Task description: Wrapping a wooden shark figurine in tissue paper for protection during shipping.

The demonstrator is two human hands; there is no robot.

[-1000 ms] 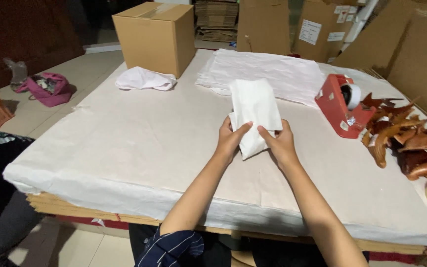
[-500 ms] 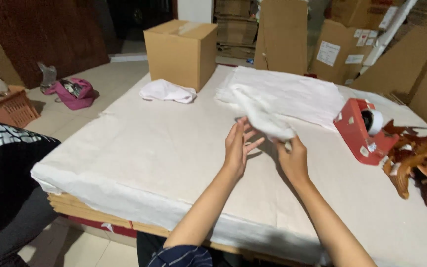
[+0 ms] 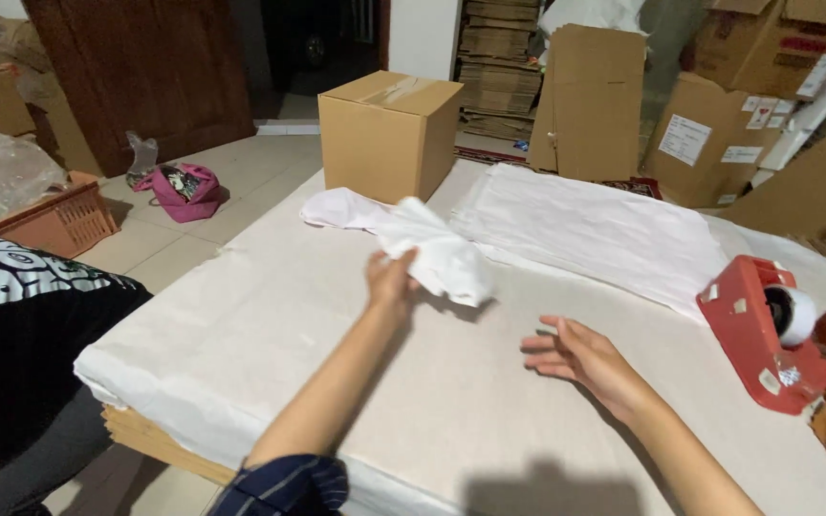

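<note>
**Crumpled white paper lifted over the padded table**

We note the left hand (image 3: 391, 280) pinched shut on a soft, crumpled white paper bundle (image 3: 437, 256), held just above the table (image 3: 270, 354). The bundle is limp and wrinkled, its long axis running from upper left near the white cloth pile (image 3: 341, 208) down to the right. The right hand (image 3: 576, 354) hovers flat, fingers spread, holding nothing. A red plastic tape dispenser (image 3: 762, 334) sits at the right; a smooth cardboard box (image 3: 389, 134) stands behind.

Bare bench (image 3: 317, 382) lies open before my hands. The red tape dispenser (image 3: 762, 334) blocks my right, the cardboard box (image 3: 389, 134) and white paper stack (image 3: 595, 229) crowd the far side.
</note>
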